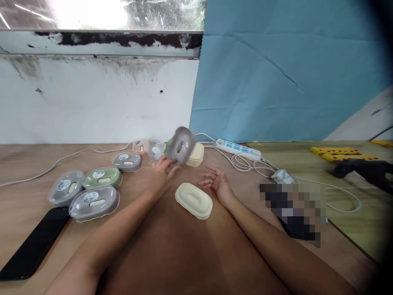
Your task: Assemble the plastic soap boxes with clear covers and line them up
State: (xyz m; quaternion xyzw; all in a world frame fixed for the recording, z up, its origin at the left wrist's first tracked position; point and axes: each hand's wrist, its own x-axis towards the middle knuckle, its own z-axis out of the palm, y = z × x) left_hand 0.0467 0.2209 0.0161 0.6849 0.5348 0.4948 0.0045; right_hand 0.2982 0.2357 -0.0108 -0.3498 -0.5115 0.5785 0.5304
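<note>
My left hand is closed on the lower edge of a grey oval plastic dish, held up at a tilt and slightly blurred. A small slot shows near its middle. My right hand is open and empty, fingers spread, just above the table. Between my forearms lies a cream oval plastic piece with a raised rounded rectangle on top. Behind the held dish stands a stack of cream pieces, with a bit of a green piece beside it, mostly hidden.
Several lidded oval containers stand at left, among them a green one and a grey one. Clear lids sit at the back. A black phone lies front left. A power strip with cables and a pixelated patch are at right.
</note>
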